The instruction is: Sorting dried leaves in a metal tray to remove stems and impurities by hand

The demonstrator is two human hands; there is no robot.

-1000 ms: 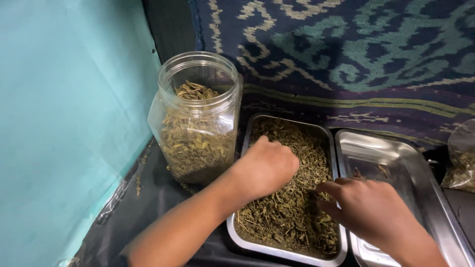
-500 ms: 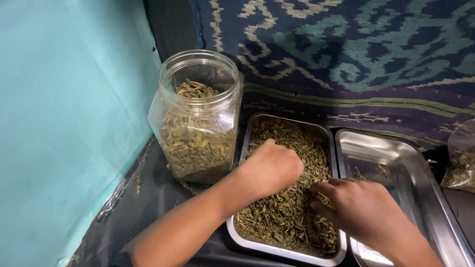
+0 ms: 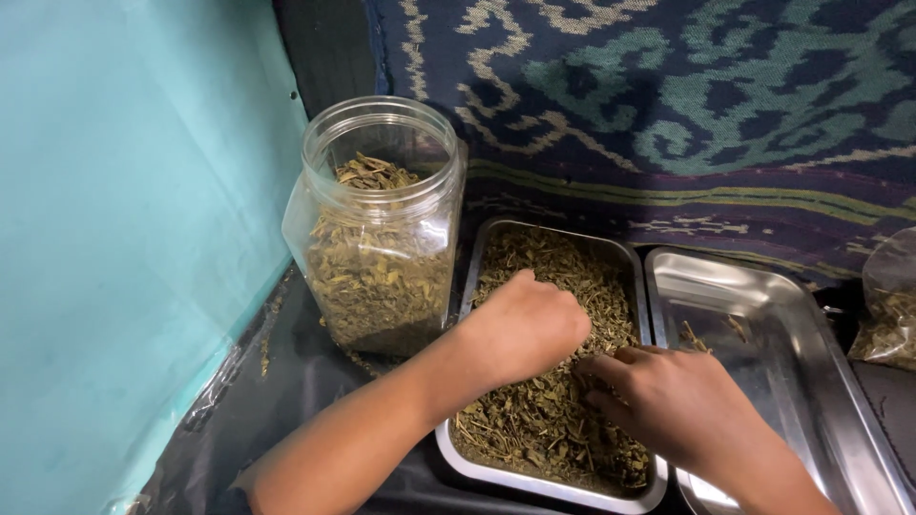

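Left hand: I see my left hand resting knuckles up on the dried green-brown leaves. The fingers are curled under into a loose fist. If some leaves are inside the fist, I cannot tell, because the palm faces down.

Right hand: my right hand lies just beside the left one, at the right side of the same pile. Its fingers are bent and pressed into the leaves, half closed. A clear grip on something I cannot see.

Leaves: they fill the rectangular shiny steel tray, which stands on the black plastic sheet covering the desk. Both hands are touching them near the front half of the tray.

Second tray: another rectangular steel tray stands directly to the right, touching or almost touching the first one. It holds only a few stray bits of leaf near its left wall.

Jar: a clear plastic jar with open mouth stands upright just left of the full tray, filled mostly with the same dried leaves.

Bag: at the right edge, a clear plastic bag with some leaves inside is partly cut off.

Background: a turquoise wall on the left, a dark blue patterned woven cloth behind the trays.
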